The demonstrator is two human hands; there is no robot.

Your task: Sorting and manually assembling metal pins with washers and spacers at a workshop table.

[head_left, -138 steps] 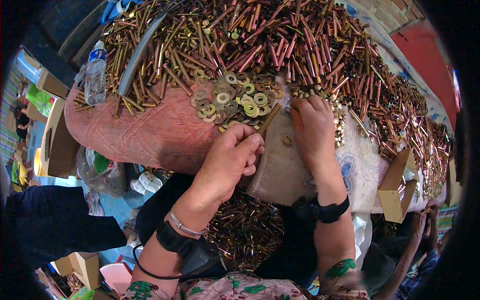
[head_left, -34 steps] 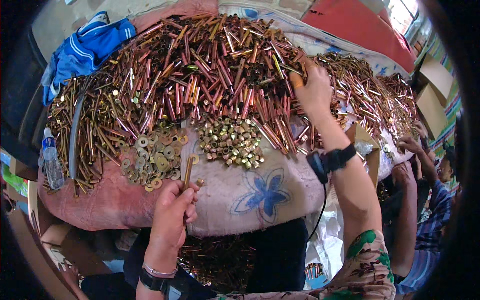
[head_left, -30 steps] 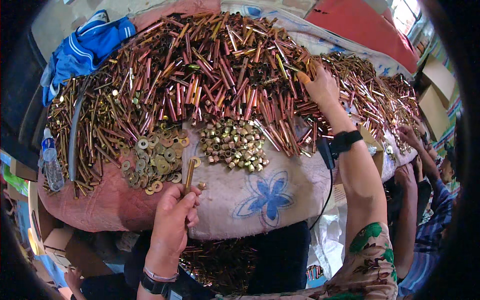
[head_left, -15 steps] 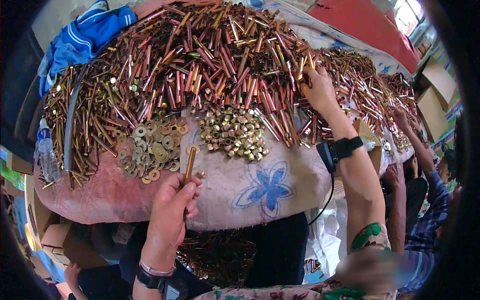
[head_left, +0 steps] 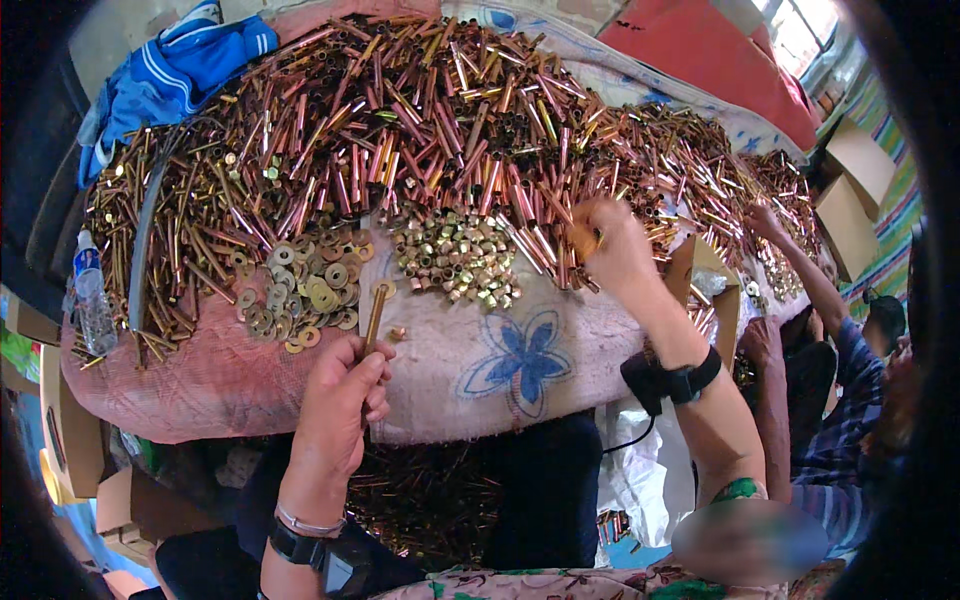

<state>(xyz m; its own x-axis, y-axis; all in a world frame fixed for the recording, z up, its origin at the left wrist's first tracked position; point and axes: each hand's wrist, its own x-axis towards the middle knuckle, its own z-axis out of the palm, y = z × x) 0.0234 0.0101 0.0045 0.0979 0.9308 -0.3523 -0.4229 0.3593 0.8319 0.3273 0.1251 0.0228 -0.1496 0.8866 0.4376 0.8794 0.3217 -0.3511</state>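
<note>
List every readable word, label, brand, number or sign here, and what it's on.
None readable.
Bottle: blue label, any print too small to make out.
Metal rod in the left hand: no marking can be made out.
Washers: no marking can be made out.
Blue flower on the cloth: a pattern, not text.

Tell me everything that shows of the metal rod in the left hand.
The rod is slim, straight and brassy brown, metal by its sheen. Its visible end points toward the top of the picture, tipped slightly right, beside a washer; whether they touch is unclear. It sits in the grip of the left hand, which hides part of its length.
</note>
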